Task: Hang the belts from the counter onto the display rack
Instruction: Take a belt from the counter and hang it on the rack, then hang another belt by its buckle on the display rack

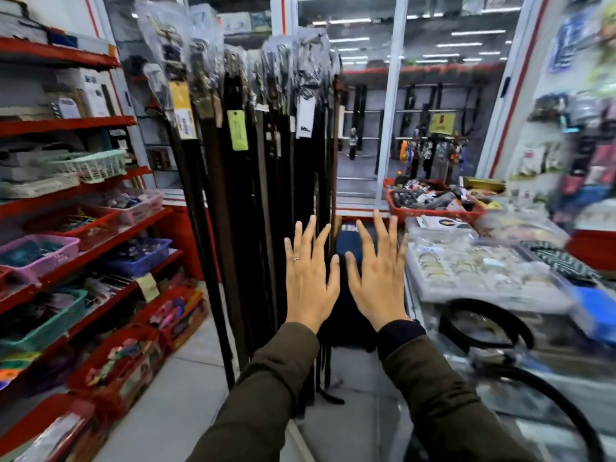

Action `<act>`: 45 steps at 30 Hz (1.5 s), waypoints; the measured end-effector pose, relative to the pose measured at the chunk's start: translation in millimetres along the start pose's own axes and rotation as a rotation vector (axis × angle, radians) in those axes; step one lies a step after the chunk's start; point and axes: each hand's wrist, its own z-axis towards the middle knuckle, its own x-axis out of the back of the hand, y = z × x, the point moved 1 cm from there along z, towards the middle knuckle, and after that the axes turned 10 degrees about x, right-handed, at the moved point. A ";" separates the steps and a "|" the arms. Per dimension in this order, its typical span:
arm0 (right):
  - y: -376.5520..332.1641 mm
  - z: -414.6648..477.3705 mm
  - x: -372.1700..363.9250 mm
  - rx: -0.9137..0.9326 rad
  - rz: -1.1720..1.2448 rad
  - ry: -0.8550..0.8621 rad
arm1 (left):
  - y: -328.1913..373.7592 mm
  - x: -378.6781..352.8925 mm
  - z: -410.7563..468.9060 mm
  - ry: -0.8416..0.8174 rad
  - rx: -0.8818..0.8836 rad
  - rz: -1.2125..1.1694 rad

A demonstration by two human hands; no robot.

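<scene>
Black belts are hanging on the display rack (266, 135) ahead; two more belts (483, 325) are lying looped on the glass bench (520, 388), right of the nearer right hand (378, 278). Left hand (308, 278) and right are spreading wide, holding nothing.

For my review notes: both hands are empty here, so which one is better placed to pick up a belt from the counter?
Probably the right hand: the coiled black belts lie on the glass counter on its side; the left hand fronts the rack.
</scene>
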 end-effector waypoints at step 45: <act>63.6 -147.6 94.9 -0.324 0.370 -0.783 | 10.8 -26.4 -119.5 -0.666 -0.124 -0.174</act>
